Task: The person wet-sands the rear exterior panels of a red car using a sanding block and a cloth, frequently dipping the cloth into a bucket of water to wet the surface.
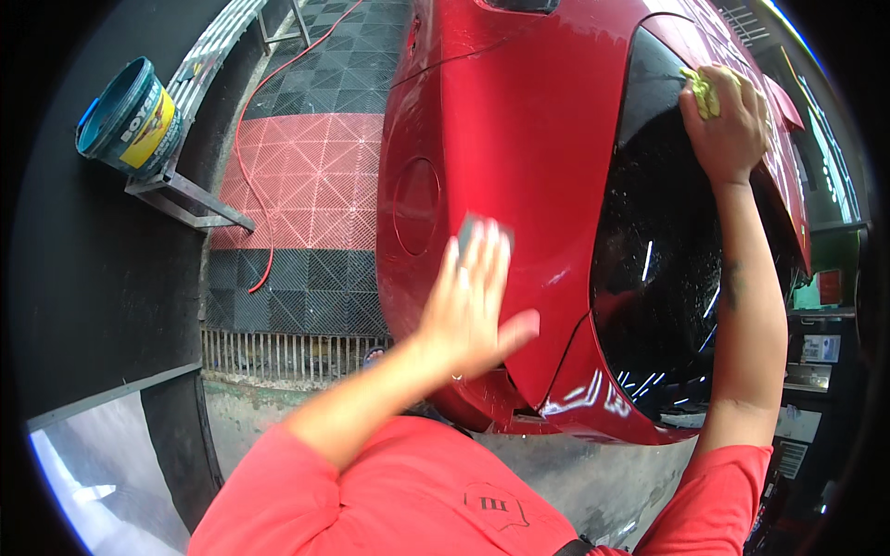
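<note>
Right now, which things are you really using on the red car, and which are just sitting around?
In use:
- red car, its dark wet window
- left hand pressing a grey pad on the body
- right hand wiping the glass with a yellow-green cloth

Sitting around:
- teal bucket on a metal stand
- red hose on the tiled floor

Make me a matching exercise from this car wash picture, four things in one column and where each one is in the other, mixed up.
Things:
1. left hand
2. right hand
3. bucket
4. red hose

Places:
A. lying across the tiled floor
B. on the dark wet rear window, with a yellow-green cloth
C. flat on the red body panel, over a grey pad
D. on a metal stand at far left

Pairs: 1-C, 2-B, 3-D, 4-A
</note>
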{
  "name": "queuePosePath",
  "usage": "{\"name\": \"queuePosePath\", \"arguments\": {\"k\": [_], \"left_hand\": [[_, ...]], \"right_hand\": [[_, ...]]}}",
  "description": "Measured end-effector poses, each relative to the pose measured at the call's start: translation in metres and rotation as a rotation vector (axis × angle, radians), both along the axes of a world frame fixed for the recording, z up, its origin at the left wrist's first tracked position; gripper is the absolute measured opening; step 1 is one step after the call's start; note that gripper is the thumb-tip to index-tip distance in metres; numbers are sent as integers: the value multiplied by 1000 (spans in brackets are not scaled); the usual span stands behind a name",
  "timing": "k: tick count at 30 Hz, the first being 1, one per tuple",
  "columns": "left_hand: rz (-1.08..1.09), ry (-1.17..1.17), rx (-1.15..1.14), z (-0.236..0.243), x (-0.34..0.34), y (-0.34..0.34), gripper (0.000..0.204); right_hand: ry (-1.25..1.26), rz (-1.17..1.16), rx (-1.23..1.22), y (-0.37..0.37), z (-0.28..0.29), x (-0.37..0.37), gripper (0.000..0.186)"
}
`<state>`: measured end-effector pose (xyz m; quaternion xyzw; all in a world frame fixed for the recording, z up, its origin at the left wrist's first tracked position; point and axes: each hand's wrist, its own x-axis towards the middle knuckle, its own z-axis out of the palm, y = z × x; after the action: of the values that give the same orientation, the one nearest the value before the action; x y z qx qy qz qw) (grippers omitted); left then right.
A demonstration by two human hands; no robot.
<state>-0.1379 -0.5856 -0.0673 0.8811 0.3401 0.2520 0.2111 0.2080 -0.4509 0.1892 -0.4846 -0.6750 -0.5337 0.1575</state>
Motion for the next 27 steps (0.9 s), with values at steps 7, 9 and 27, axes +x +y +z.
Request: {"name": "queuePosePath", "arguments": {"k": [7, 9, 27], "left_hand": [[302, -1, -57, 19, 7, 105, 112], [394, -41, -124, 25, 19, 107, 111], [206, -54, 177, -11, 46, -99, 106]], "right_hand": [[-55, 164, -188, -40, -2, -90, 36], [-84, 250, -274, -81, -18, -109, 34], [235, 224, -348, -224, -81, -2, 47]]}}
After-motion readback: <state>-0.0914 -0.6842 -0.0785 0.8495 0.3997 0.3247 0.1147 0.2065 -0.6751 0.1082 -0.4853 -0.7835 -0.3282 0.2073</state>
